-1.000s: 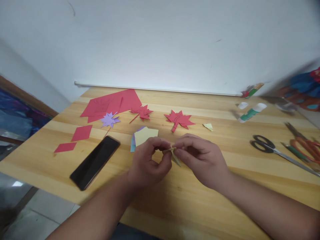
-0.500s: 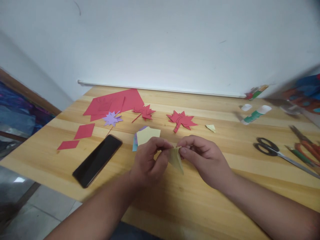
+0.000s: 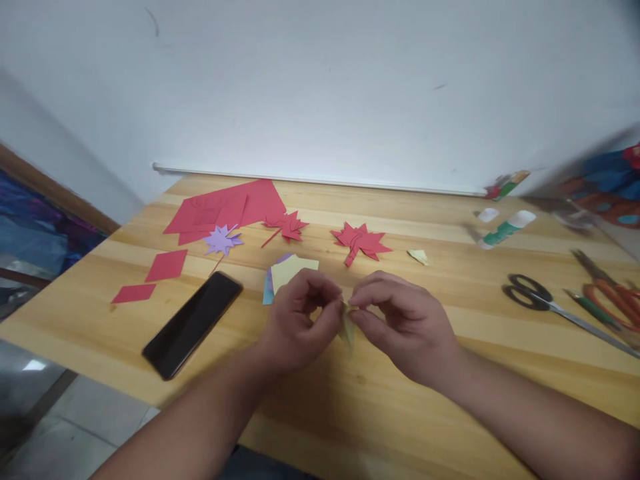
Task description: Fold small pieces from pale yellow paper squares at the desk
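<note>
Between my two hands is a small folded piece of pale yellow paper [image 3: 347, 329], hanging point down above the table. My left hand [image 3: 303, 320] pinches its left side between thumb and fingers. From the right, the thumb and forefinger of my right hand [image 3: 405, 317] pinch its upper edge. The fingertips nearly meet and hide most of the fold. Just behind my left hand lies a stack of coloured paper squares [image 3: 295, 268], yellow on top. A smaller folded yellow piece [image 3: 418, 256] rests beyond my right hand.
Red paper leaves [image 3: 361, 241] and a purple one [image 3: 223, 240] lie further back, near red sheets [image 3: 225, 208]. A phone [image 3: 193, 325] and red diamonds [image 3: 167, 265] are on the left. Black-handled scissors [image 3: 530, 293], orange-handled scissors [image 3: 613, 293] and a glue stick [image 3: 507, 230] lie right.
The folded yellow paper has turned and now looks narrower, showing less of its face. My right hand has shifted slightly left and tilted. Both hands keep their pinch. The whole view has moved a little.
</note>
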Demonstrator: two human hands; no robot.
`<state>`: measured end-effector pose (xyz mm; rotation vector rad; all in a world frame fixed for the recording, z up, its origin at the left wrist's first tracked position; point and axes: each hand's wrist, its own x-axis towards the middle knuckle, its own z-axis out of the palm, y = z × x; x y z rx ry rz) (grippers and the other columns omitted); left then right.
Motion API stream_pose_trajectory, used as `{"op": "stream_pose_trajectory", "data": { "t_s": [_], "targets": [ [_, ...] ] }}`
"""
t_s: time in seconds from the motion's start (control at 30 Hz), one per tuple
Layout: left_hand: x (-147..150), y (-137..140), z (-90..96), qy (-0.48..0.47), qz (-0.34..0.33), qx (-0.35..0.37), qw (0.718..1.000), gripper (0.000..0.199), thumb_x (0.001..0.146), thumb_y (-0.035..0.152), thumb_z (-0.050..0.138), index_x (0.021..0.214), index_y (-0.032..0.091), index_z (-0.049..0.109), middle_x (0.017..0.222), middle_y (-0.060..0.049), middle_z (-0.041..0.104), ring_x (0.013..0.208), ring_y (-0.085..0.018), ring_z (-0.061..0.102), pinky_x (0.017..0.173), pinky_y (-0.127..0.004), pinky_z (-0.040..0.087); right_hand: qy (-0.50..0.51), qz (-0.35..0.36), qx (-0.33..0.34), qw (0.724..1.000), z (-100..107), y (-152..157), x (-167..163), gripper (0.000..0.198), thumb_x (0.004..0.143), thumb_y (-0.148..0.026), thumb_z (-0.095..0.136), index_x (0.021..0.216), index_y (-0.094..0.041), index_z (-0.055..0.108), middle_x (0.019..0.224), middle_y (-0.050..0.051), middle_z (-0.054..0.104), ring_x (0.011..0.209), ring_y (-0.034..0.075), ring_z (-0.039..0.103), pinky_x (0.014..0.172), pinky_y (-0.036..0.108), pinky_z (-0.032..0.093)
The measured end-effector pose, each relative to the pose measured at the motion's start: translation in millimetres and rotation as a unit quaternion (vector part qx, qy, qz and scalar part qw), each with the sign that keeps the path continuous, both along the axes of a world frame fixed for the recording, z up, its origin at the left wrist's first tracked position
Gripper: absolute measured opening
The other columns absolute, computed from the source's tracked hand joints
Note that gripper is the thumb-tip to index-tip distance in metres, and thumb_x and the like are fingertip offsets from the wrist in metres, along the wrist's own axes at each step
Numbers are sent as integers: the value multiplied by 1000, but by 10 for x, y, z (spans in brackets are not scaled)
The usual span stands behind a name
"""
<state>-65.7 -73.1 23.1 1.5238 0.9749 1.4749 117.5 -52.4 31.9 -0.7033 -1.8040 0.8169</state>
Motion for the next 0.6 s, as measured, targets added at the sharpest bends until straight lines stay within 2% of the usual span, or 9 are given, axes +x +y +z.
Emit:
{"op": "stream_pose_trajectory", "data": {
  "t_s": [0.1, 0.3, 0.5, 0.6],
  "targets": [
    [-10, 2, 28, 19, 0, 4, 1000, 6, 86, 19, 70, 86, 19, 64, 77, -2, 66, 66, -11, 63, 60, -22, 52, -14, -13, 16, 1000, 25, 5, -6, 12, 89, -13, 71, 90, -25, 71, 79, 0, 70, 70, 15, 66, 62, 29, 54],
    [-6, 54, 86, -40, -4, -75, 996, 11, 81, 22, 75, 81, 19, 65, 73, 0, 66, 62, -10, 59, 57, -21, 49, -25, -25, 35, 999, 28, 30, 5, 14, 89, -12, 69, 92, -25, 69, 78, 0, 71, 68, 15, 67, 62, 28, 55],
    [-23, 88, 48, -108, -62, -162, 979, 16, 82, 30, 79, 85, 19, 66, 70, 3, 59, 58, -8, 51, 53, -19, 41, -85, -22, 136, 987, 46, -9, 21, 21, 87, -8, 65, 96, -27, 64, 78, -2, 74, 66, 13, 71, 62, 24, 56],
    [-16, 78, 60, -109, -82, -179, 974, 22, 81, 33, 81, 86, 20, 65, 68, 4, 57, 56, -8, 47, 51, -19, 39, -101, -19, 152, 983, 58, -52, 12, 22, 87, -8, 62, 97, -28, 62, 77, -3, 75, 67, 14, 72, 62, 24, 57]
  ]
}}
